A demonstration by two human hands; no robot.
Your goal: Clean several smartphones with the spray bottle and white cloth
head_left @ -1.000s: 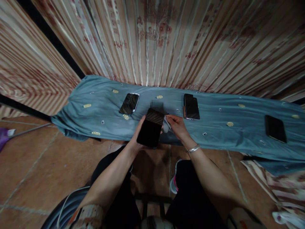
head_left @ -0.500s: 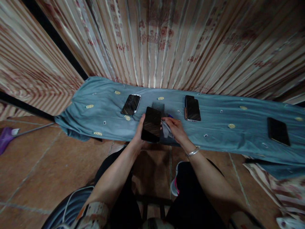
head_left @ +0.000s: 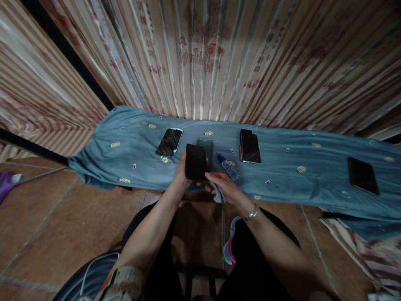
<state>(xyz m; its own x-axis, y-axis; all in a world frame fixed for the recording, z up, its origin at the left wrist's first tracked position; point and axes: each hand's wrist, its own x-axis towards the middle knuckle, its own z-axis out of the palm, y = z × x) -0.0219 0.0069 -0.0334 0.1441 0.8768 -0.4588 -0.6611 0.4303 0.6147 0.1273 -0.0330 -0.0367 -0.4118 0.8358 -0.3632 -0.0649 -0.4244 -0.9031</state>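
Looking down in the head view, we see the left hand (head_left: 181, 171) curled around a dark phone (head_left: 196, 162) above the blue sheet (head_left: 147, 156) — the right hand (head_left: 226, 186) pinching a grey cloth (head_left: 220, 195) by the phone's lower right corner.

Place: most likely a room in a home; which room, cannot tell. Basis: a pleated beige curtain (head_left: 203, 96) with reddish-brown printed scenes fills the far side, a household type of fabric. In front of it, a long, low, narrow surface lies under a loose, wrinkled blue-green cloth (head_left: 278, 171) with yellow oval motifs, more like bed linen than a work covering. Floor (head_left: 46, 221): brown-orange tiles, pale joints. A dark pole (head_left: 67, 54) slants down at left against the curtain. Striped, patterned fabric (head_left: 354, 246) hangs at lower right. At the left edge, a purple object (head_left: 5, 188), cut off, beside a thin grey rod (head_left: 44, 172); identity unclear. Lighting dim.
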